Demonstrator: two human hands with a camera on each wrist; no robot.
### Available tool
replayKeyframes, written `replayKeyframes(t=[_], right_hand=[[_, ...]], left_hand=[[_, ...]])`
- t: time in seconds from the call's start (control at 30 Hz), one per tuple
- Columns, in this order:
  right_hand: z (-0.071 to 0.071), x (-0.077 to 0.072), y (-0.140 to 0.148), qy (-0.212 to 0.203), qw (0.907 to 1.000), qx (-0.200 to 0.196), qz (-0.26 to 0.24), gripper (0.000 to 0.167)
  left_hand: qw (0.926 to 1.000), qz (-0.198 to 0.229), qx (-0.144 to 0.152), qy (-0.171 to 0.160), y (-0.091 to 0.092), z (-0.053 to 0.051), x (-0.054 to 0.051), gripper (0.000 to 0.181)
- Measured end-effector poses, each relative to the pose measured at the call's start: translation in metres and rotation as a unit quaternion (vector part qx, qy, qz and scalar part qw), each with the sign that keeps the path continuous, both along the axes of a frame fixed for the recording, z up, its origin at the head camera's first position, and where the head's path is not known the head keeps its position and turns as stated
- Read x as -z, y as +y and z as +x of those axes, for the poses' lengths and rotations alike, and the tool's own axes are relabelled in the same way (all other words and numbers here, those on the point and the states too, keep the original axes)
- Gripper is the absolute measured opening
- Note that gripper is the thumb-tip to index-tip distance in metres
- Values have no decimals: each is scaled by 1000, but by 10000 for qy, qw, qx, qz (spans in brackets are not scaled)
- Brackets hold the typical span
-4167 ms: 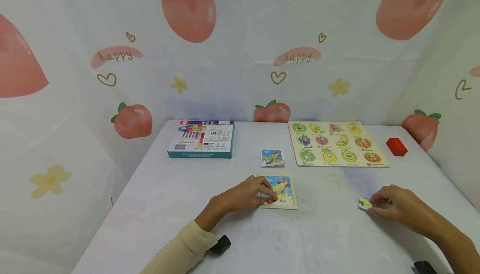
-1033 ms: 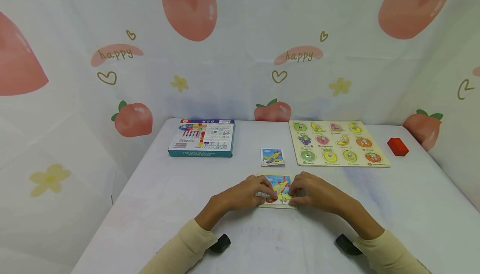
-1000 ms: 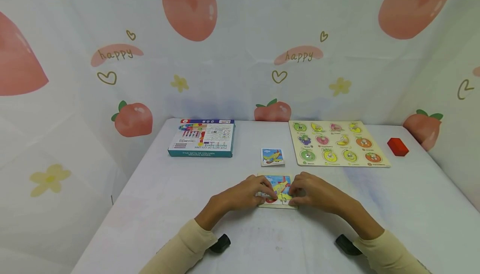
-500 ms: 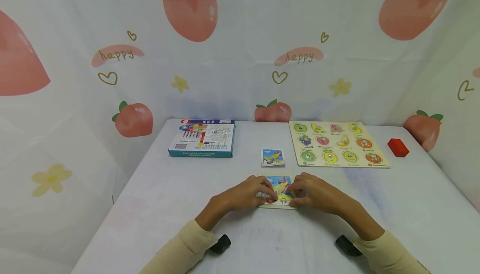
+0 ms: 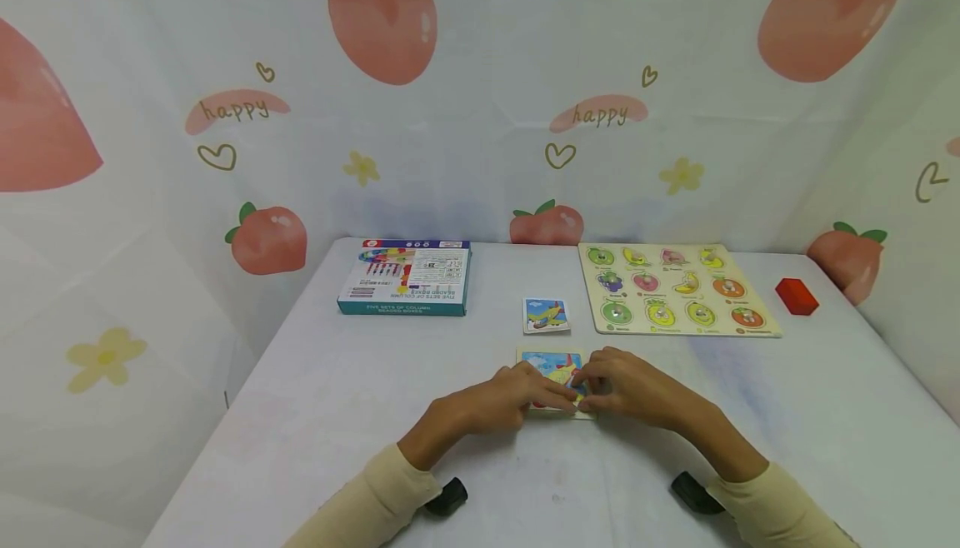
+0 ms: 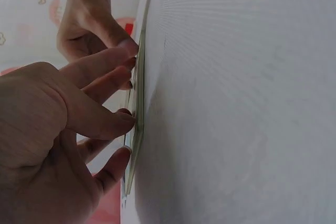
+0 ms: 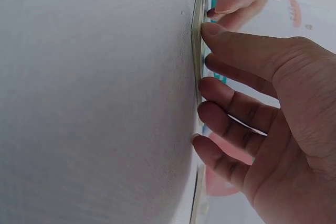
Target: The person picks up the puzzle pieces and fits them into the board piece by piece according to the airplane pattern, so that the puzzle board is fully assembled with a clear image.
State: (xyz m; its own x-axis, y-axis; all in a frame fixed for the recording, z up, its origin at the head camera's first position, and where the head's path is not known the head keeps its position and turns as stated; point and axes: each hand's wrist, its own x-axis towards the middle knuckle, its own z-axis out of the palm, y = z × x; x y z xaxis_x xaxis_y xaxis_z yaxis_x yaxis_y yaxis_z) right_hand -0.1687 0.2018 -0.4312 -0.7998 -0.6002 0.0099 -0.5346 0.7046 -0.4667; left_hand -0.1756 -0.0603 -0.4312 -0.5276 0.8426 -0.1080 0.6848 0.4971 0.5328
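Observation:
A small wooden airplane jigsaw puzzle lies flat in its pale tray near the table's middle. My left hand reaches over its lower part, with extended fingers touching the picture close to my right thumb. My right hand is at the tray's right side, its thumb and index fingertips set apart on the lower right pieces. In the right wrist view, the thumb rests at the tray rim and the other fingers spread along the edge. In the left wrist view, the left fingers lie along the thin board. Fingers cover the lower pieces.
Behind the puzzle lies a small airplane picture card. A boxed bead set is at the back left. A fruit peg board is at the back right, beside a red block.
The right hand brought a loose piece from the right to the puzzle's lower right corner. My left hand has just shifted right, its fingers stretching towards the right thumb.

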Motion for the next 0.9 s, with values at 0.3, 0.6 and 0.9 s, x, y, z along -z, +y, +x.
replayKeyframes(t=[0.3,0.6,0.9], right_hand=[[-3,-2,1,-180,9998,-17,-68,22],[-3,-3,3,-205,9997,-122,-108,23],[3,-13,37,243,9995,183,19,21]], left_hand=[[9990,-374,160,183,-2,3,-1,80],[9978,-563,113,336,0,8,-4,79],[9935,-771,-252,805,4,21,-9,61]])
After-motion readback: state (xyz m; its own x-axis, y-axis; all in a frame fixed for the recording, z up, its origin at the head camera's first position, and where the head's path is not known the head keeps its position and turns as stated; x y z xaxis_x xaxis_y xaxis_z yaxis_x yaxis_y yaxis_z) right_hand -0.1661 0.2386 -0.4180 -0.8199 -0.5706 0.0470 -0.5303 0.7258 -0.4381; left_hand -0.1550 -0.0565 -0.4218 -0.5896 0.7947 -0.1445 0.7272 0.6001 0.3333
